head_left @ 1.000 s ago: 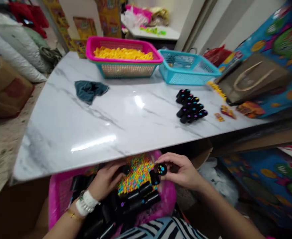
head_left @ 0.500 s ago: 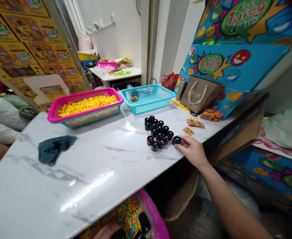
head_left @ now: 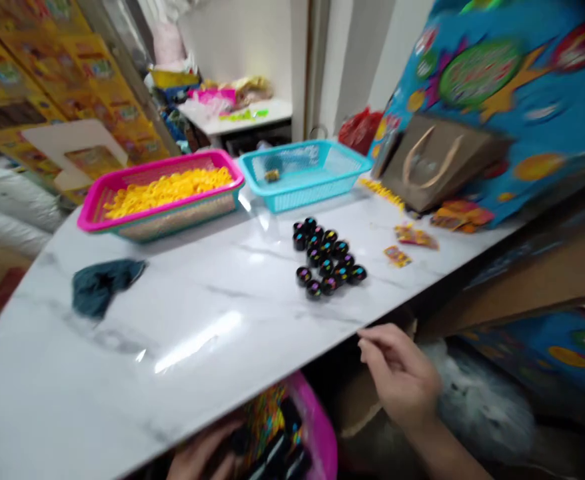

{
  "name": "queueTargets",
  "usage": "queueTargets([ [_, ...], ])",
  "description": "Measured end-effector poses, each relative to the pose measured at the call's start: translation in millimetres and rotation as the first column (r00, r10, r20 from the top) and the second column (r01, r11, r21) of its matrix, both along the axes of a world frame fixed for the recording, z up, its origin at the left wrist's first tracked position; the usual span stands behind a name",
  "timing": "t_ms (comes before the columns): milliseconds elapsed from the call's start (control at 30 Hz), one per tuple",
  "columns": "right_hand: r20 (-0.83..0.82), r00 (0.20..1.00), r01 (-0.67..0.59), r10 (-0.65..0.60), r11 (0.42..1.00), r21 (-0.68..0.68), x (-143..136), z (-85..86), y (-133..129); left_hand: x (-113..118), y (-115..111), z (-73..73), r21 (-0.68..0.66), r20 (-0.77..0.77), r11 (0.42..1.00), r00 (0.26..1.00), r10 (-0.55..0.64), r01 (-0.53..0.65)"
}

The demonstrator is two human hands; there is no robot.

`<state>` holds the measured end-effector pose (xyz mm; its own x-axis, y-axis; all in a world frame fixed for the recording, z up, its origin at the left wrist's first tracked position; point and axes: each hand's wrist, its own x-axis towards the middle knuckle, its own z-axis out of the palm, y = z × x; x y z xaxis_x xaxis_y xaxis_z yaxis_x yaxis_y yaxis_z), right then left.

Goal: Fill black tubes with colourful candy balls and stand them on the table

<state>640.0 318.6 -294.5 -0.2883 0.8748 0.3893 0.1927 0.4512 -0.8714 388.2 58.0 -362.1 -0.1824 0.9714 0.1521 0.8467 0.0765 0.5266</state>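
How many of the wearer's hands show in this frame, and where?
2. The right hand is near the front edge of the white table; the left hand, blurred and partly cut off, is at the pink tub.

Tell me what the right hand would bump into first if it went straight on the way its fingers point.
The right hand would probably meet the marbled table at its front edge. If above that, perhaps the black cylinders; height is unclear here.
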Motion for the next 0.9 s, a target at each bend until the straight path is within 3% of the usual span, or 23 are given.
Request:
queueTargets([
  [33, 0.041, 0.986, -0.164, 0.164, 0.986, 0.014, -2, -3.3, -22, 4, 4, 10.5, -0.025, 0.035, 1.000, 0.999, 0.020, -0.019],
  [67, 0.091, 0.935, -0.346, 0.343, 0.938, 0.020, -6, -7.4, -41, 8, 9, 19.9, -0.055, 0.071, 0.998, 0.997, 0.026, -0.022],
  [133, 0.209, 0.753, -0.638, 0.624, 0.770, -0.005, -17, -18.8, -69, 14, 24, 30.9, -0.144, 0.176, 0.989, 0.984, -0.005, 0.031],
  [167, 0.266, 0.661, -0.722, 0.702, 0.691, -0.030, -24, -26.1, -79, 15, 30, 32.4, -0.169, 0.233, 0.984, 0.972, -0.011, 0.052],
  [233, 0.317, 0.555, -0.792, 0.769, 0.605, -0.079, -37, -41.0, -90, 18, 41, 30.5, -0.191, 0.293, 0.978, 0.956, -0.027, 0.086],
  [300, 0.286, 0.555, -0.794, 0.781, 0.600, -0.099, -45, -52.3, -90, 21, 47, 27.6, -0.194, 0.328, 0.975, 0.944, -0.038, 0.107],
  [367, 0.274, 0.600, -0.751, 0.752, 0.647, -0.131, -46, -57.6, -85, 25, 49, 26.0, -0.191, 0.399, 0.974, 0.916, -0.038, 0.124],
  [467, 0.402, 0.580, -0.684, 0.708, 0.692, -0.233, -41, -56.8, -77, 28, 47, 25.5, -0.171, 0.512, 0.975, 0.858, -0.034, 0.141],
  [633, 0.604, 0.501, -0.680, 0.620, 0.714, -0.168, -50, -50.2, -86, 23, 26, 28.7, -0.101, 0.316, 0.990, 0.947, -0.063, 0.100],
  [700, 0.701, 0.421, -0.712, 0.576, 0.689, -0.139, -65, -47.7, -94, 19, 13, 36.7, -0.052, 0.241, 0.993, 0.967, -0.088, 0.103],
  [800, 0.803, 0.250, -0.778, 0.541, 0.606, -0.166, -88, -44.4, -106, 16, -12, 59.3, 0.042, 0.098, 0.997, 0.993, -0.069, 0.066],
  [867, 0.836, 0.176, -0.789, 0.519, 0.583, -0.195, -98, -44.6, -113, 19, -35, 75.3, 0.103, 0.000, 0.993, 0.998, 0.065, -0.065],
  [900, 0.836, 0.163, -0.786, 0.524, 0.581, -0.211, -101, -45.9, -116, 23, -48, 80.9, 0.133, -0.040, 0.975, 0.981, 0.188, -0.181],
])
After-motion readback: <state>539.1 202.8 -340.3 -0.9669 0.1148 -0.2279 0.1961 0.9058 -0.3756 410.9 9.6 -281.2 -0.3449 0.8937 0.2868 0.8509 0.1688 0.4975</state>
